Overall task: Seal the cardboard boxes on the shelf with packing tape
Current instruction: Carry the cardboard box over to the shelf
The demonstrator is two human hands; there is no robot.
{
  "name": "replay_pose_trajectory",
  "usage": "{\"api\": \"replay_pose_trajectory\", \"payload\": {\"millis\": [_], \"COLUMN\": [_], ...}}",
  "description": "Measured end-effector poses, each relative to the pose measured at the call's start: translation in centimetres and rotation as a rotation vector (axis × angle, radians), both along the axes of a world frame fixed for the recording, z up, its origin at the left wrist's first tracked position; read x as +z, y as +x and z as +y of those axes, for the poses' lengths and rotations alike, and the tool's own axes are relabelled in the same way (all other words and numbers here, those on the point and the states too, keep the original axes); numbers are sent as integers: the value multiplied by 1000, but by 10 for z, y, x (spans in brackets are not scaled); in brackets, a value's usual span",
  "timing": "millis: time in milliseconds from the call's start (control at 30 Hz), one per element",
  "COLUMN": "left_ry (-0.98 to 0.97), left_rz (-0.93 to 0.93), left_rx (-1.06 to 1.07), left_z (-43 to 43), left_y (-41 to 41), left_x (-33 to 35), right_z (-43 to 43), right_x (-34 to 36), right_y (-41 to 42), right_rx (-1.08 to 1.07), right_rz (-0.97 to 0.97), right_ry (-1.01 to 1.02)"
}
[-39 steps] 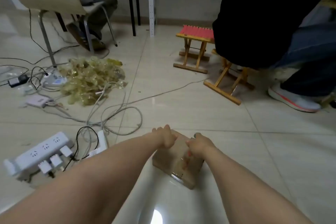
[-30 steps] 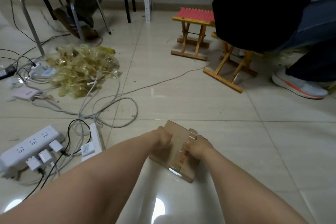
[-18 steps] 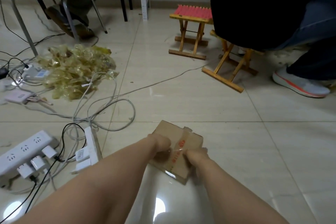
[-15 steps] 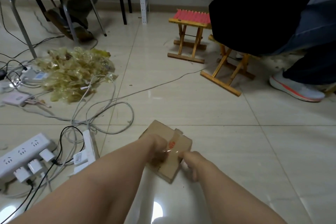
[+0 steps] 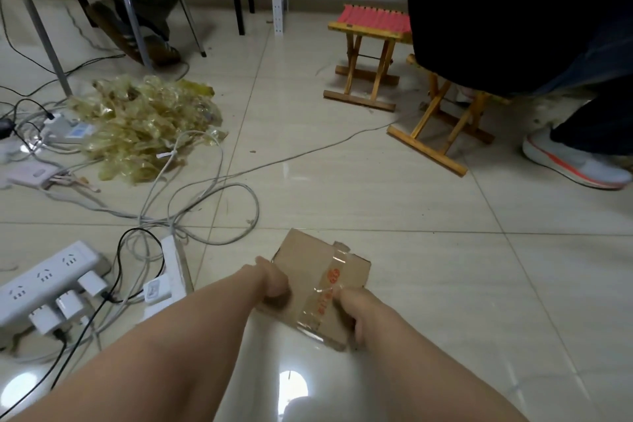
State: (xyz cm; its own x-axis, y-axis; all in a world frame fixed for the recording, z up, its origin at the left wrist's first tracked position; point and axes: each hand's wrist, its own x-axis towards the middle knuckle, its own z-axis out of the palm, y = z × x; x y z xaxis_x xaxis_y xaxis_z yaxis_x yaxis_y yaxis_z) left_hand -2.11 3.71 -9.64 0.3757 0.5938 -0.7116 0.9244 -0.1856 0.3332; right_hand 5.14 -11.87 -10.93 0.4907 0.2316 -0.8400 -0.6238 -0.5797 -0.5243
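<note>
Taped box [image 5: 317, 267] held on the floor [image 5: 452, 284].
Its sides are grasped by the left hand [image 5: 273, 279] and the right hand [image 5: 358, 308].

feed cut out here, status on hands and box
Left hand grips cardboard box at its left edge. Right hand grips near right corner, by tape strip. Cables to the left, apart.

Lighting is soft and moderately dim. A bright lamp reflection glares on the glossy floor [image 5: 445, 284] just nearer the camera than the left hand [image 5: 274, 279]. Far from the hand, at the frame edges, lines bow.
</note>
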Motion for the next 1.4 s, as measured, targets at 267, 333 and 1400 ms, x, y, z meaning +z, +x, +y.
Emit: {"api": "replay_pose_trajectory", "payload": {"millis": [267,333,1400], "left_ry": [-244,-227,-219], "left_rz": [-301,-397,-657], "left_rx": [431,468,66], "left_z": [15,31,124], "left_y": [10,24,-47], "left_x": [61,103,1047], "right_z": [14,28,75], "right_x": [24,109,1046], "right_y": [49,45,9], "right_rx": [-99,-162,-154], "right_rz": [-182,-222,-480], "right_ry": [-111,2,429]}}
